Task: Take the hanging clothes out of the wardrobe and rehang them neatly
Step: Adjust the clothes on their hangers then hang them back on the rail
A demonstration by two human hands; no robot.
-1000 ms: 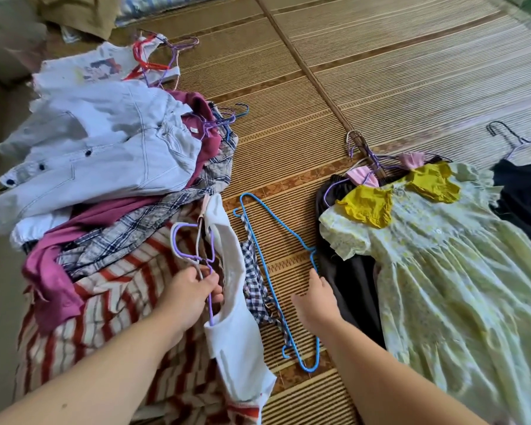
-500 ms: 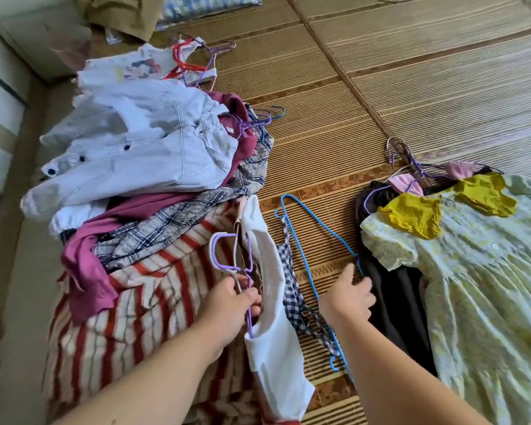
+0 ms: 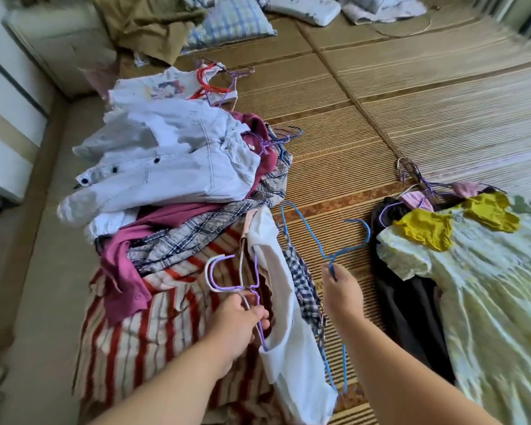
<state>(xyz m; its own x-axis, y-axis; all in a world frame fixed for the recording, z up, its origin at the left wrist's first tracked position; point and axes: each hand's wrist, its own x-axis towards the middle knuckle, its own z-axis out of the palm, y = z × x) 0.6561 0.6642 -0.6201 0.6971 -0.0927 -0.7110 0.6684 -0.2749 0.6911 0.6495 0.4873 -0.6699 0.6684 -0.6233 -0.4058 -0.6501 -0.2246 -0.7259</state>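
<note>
While both forearms reach in from the lower edge, the left hand (image 3: 239, 320) curls its fingers round the lower wire of a purple hanger (image 3: 227, 288). The hanger's pale-sleeved hook curves up and to the left, over a red-striped cloth (image 3: 141, 332). The right hand (image 3: 341, 292), its back to the camera, pinches the neck of a blue hanger (image 3: 368, 234) just below the hook. That hook stands raised and bends to the right.

The clothes lie in two groups on a woven mat (image 3: 380, 118). At left is a heap with a pale denim jacket (image 3: 166, 173) on top. Under it are a magenta garment (image 3: 120, 271) and a plaid shirt (image 3: 196, 237), and the striped cloth lies nearest the camera. Between the hands a white garment (image 3: 288, 348) runs down toward the lower edge, with the purple wire passing into its opening. A narrow checked garment (image 3: 304, 286) lies just beside it, close to the blue wire. At right, a pale green floral dress (image 3: 488, 286) with a yellow collar is spread flat over a black garment (image 3: 411, 302). A bunch of wire hangers (image 3: 411, 173) projects beyond their necklines.

The right fingertips are hidden behind the hand itself. Part of the blue frame passes out of sight beside the right forearm, and whether the checked garment hangs on it cannot be told. The dress is cut off by the right edge and smeared by blur.
</note>
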